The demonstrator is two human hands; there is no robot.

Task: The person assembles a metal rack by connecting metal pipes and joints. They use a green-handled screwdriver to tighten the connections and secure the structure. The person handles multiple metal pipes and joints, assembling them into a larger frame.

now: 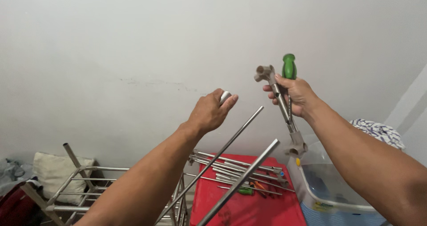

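Steel everywhere. Far left, 8 o'clock: a cream cushion (50,172) against the wall, with a steel tube rack frame (80,181) lying tilted in front of it. Left hand (212,112) raised near centre, grip pinched together on a small silver metal cap (225,96) at its fingertips. Two long steel tubes (231,144) slant up from 6 o'clock toward 1 o'clock, passing just below that hand; can't tell whether either hand bears them. Below, at 6 o'clock, a red worktop (249,208) carries a bundle of loose steel rods (240,169) plus a green-handled tool (245,191) and an orange-handled one (258,187). Right hand (296,96) at 1 o'clock, grip clamped on a short steel bar with grey plastic joints (284,110) at both ends, and on a green-handled screwdriver (289,67) pointing up. Lower right, 4 o'clock: a clear plastic bin (331,186), patterned cloth (378,132) behind it.
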